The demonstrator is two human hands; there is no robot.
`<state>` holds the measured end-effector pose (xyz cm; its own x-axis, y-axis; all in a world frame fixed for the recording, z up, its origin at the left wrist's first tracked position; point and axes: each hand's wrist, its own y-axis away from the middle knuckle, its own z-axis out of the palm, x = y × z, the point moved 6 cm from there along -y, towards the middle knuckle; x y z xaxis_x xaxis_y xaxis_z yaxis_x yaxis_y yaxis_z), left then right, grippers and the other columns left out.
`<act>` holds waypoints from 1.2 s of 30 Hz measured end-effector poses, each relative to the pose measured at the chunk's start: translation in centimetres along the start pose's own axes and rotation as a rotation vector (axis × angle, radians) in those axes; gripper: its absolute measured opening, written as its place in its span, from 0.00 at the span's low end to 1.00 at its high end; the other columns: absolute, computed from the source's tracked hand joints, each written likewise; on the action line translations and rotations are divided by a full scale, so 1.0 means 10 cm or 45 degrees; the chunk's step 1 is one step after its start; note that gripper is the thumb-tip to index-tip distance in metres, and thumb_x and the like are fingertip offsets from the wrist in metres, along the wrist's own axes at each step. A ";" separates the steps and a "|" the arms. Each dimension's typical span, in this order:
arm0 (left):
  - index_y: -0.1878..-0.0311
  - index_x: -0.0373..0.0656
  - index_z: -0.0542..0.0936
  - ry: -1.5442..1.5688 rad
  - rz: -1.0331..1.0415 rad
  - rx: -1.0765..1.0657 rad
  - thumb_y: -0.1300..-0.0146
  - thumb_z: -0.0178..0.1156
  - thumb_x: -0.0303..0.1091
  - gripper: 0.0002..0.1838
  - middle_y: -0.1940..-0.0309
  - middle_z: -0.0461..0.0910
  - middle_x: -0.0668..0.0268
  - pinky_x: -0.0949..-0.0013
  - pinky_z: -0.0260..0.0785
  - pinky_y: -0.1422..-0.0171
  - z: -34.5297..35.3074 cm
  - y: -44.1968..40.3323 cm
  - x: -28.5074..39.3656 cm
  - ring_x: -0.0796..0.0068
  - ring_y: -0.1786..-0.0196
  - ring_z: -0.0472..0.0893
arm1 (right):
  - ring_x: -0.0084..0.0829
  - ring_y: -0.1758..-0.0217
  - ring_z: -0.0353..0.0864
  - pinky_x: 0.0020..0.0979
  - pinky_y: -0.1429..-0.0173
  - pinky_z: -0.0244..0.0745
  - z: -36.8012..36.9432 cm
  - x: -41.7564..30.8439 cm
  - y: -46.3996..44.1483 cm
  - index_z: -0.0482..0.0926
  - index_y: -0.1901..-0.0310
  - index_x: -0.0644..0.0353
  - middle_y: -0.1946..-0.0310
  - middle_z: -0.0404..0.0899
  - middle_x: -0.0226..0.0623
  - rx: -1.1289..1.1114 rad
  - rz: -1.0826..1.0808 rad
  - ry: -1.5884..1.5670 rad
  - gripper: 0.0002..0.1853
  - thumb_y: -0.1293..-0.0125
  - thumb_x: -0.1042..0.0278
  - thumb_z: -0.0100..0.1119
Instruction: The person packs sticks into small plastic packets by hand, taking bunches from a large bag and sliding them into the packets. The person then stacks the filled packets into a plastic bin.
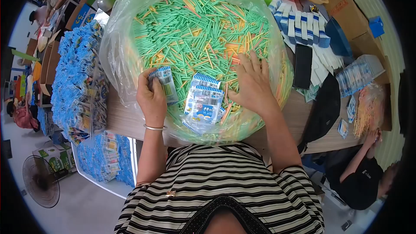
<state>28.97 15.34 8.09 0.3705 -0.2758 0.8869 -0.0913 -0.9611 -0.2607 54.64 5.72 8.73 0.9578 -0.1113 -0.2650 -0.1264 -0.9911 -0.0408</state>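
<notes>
A large clear plastic bag [117, 39] stands open in front of me, filled with thin green, yellow and pink sticks [190, 34]. My left hand [151, 92] is closed on a small blue-and-white printed packet [166, 84], held upright at the left side of the sticks. Several similar packets [206, 104] lie in a loose pile on the near part of the bag, between my hands. My right hand [255, 84] rests over the sticks to the right of that pile, fingers spread. No held object shows in it.
On the left, a clear bin heaped with filled packets [80, 78] stands above a white tub [134, 160] of more packets. To the right lie a phone [302, 66], stacked flat packets [305, 26] and a black cap-like item [323, 112]. A co-worker [362, 173] sits at right; a fan [41, 181] stands lower left.
</notes>
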 end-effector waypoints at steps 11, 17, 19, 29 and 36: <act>0.40 0.33 0.76 0.004 0.032 0.057 0.32 0.54 0.19 0.17 0.53 0.81 0.57 0.70 0.72 0.46 -0.01 0.02 0.04 0.72 0.53 0.80 | 0.54 0.18 0.44 0.61 0.19 0.38 0.12 0.06 0.08 0.76 0.47 0.69 0.25 0.56 0.49 0.009 0.010 -0.054 0.24 0.42 0.63 0.62; 0.39 0.35 0.77 -0.289 0.357 0.154 0.36 0.60 0.20 0.21 0.48 0.80 0.53 0.63 0.72 0.42 -0.01 0.12 0.37 0.60 0.48 0.80 | 0.54 0.20 0.48 0.59 0.21 0.42 0.07 0.17 0.05 0.73 0.46 0.70 0.31 0.62 0.52 0.179 -0.016 -0.204 0.19 0.34 0.66 0.57; 0.40 0.37 0.78 -0.630 0.709 0.202 0.38 0.63 0.21 0.21 0.46 0.80 0.52 0.59 0.72 0.41 0.10 0.22 0.80 0.55 0.46 0.80 | 0.58 0.24 0.55 0.59 0.26 0.50 0.00 0.17 0.04 0.72 0.47 0.71 0.40 0.71 0.59 0.353 -0.104 -0.312 0.17 0.30 0.66 0.57; 0.49 0.38 0.83 -0.124 0.638 -0.237 0.39 0.65 0.22 0.14 0.50 0.82 0.56 0.59 0.73 0.42 0.65 0.26 1.06 0.54 0.47 0.80 | 0.56 0.63 0.78 0.48 0.57 0.71 -0.28 0.28 -0.03 0.70 0.49 0.69 0.64 0.79 0.53 0.086 0.148 -0.708 0.15 0.26 0.63 0.55; 0.45 0.37 0.80 -0.041 0.471 -0.286 0.35 0.63 0.25 0.15 0.49 0.82 0.55 0.60 0.72 0.40 0.69 0.24 0.97 0.56 0.46 0.80 | 0.41 0.72 0.79 0.42 0.64 0.74 -0.27 0.18 -0.13 0.72 0.57 0.68 0.76 0.78 0.44 0.183 0.008 -1.115 0.15 0.26 0.60 0.58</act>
<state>38.69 10.50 13.46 0.3031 -0.6050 0.7363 -0.4211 -0.7781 -0.4660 57.19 6.61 10.87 0.4233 0.0368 -0.9053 -0.2190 -0.9654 -0.1417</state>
